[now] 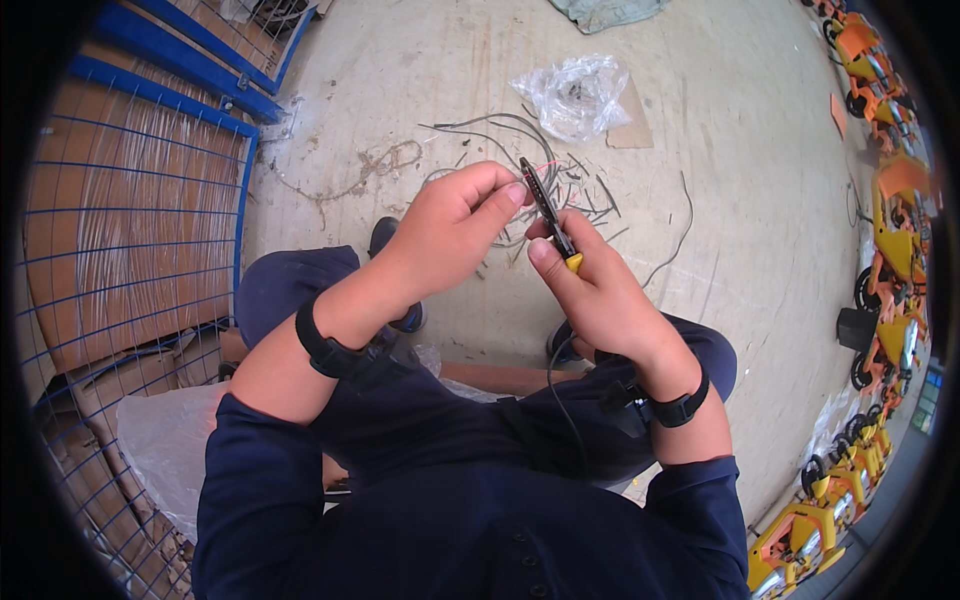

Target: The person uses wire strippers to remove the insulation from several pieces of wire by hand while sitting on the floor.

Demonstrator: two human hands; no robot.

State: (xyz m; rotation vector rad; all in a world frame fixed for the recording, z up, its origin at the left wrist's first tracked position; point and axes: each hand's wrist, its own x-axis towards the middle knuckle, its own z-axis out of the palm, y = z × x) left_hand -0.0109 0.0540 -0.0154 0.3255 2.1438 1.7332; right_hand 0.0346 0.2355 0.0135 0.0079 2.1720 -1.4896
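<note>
My right hand (605,295) is closed round a black hand tool with narrow jaws and a yellow handle end, which looks like wire strippers (545,205). The tool points up and slightly left. My left hand (445,230) pinches with thumb and forefinger right beside the jaws. A bit of red shows there, but what the fingertips hold is mostly hidden. A dark cable (556,385) runs from below my right hand down over my lap. Beneath the hands, cut pieces of dark cable (590,195) lie scattered on the floor.
A crumpled clear plastic bag (575,100) lies on the floor ahead, against a piece of cardboard (630,118). Blue wire-mesh cages (140,210) holding cardboard stand at the left. A row of yellow and orange machines (900,230) lines the right. One loose cable (688,225) curves at the right.
</note>
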